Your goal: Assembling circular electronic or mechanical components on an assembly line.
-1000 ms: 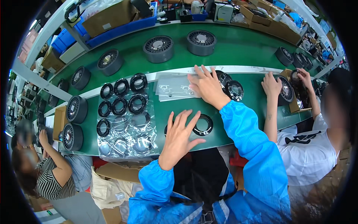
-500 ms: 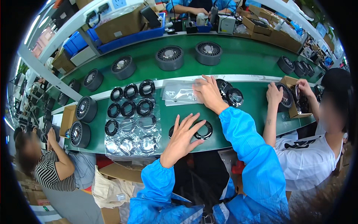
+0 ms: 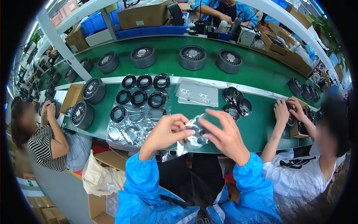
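Observation:
Both my hands are raised over the bench's near edge, working on a clear plastic film [image 3: 194, 139]. My left hand [image 3: 164, 131] is closed, its thumb and fingers pinching the film's left side. At the film's right side, my right hand [image 3: 227, 137] has its fingers and thumb curved around the edge, slightly blurred. A small white oval piece [image 3: 180, 148] hangs below my left thumb; what it belongs to is unclear. Beyond my hands lies a stack of printed translucent sheets [image 3: 197, 93]. Several glossy black rings [image 3: 244, 107] are grouped right of the stack.
On the left, several black rings [image 3: 138, 98] lie in rows on a clear plastic sheet [image 3: 125, 133]. Grey wheel-shaped units [image 3: 192, 56] line the green bench [image 3: 164, 40] behind a white rail. People work at either side, near open cardboard boxes [image 3: 71, 100].
My right hand has left the printed sheets and my left hand has risen from the black ring. Both now meet at the clear plastic film. The view has shifted.

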`<act>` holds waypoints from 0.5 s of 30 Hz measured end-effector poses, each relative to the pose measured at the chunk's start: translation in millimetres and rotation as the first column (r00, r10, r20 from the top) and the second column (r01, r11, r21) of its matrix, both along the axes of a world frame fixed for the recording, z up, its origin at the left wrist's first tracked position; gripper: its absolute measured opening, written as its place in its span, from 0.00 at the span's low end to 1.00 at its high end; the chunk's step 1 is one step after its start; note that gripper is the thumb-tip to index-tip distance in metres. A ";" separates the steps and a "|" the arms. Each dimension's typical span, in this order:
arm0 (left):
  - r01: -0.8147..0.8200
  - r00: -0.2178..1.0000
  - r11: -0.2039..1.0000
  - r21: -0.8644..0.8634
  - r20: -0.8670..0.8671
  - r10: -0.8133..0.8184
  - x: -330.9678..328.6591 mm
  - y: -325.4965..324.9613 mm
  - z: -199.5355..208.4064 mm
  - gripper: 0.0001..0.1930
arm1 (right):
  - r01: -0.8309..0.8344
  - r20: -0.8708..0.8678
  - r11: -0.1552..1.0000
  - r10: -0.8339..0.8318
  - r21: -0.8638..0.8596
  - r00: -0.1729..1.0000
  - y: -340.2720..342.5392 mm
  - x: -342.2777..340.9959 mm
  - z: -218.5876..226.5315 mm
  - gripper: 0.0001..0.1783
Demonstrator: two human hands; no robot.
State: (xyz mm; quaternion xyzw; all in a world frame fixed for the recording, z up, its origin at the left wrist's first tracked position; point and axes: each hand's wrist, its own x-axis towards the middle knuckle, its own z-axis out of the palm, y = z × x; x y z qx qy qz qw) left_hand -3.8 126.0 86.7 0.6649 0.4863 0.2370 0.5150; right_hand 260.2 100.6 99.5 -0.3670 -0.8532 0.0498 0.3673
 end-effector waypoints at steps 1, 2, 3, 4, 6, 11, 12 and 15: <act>-0.027 0.988 0.998 -0.051 0.150 0.034 1.0 -6.1 -12.1 0.24 | 0.000 0.005 1.000 0.000 -0.003 1.000 -4.6 -0.1 -2.7 0.19; -0.044 0.953 0.993 -0.109 0.294 0.074 3.3 -13.5 -18.9 0.21 | -0.043 -0.235 0.963 -0.022 -0.264 0.972 -10.8 0.7 -5.5 0.19; -0.042 0.952 0.993 -0.115 0.297 0.074 5.5 -20.2 -22.5 0.21 | -0.144 -0.449 0.860 -0.108 -0.489 0.887 -16.1 1.4 -8.3 0.19; -0.005 0.943 0.994 -0.113 0.329 0.042 9.1 -25.3 -24.0 0.20 | -0.285 -0.607 0.707 -0.251 -0.647 0.754 -20.3 2.4 -11.0 0.18; 0.067 0.920 0.992 -0.105 0.391 -0.021 16.3 -35.7 -26.0 0.18 | -0.287 -0.595 0.704 -0.236 -0.650 0.769 -24.2 1.7 -20.3 0.17; -0.054 0.881 0.997 0.049 0.472 0.024 27.7 -63.5 -33.0 0.13 | -0.259 -0.471 0.752 -0.077 -0.606 0.879 -40.6 5.7 -28.8 0.13; -0.060 0.880 0.998 0.003 0.472 0.051 28.1 -69.1 -35.9 0.11 | -0.236 -0.408 0.779 -0.028 -0.581 0.912 -45.5 7.4 -29.5 0.13; -0.067 0.878 0.993 -0.093 0.468 0.102 31.5 -84.0 -42.5 0.07 | -0.208 -0.328 0.824 0.028 -0.527 0.944 -57.2 7.7 -31.4 0.14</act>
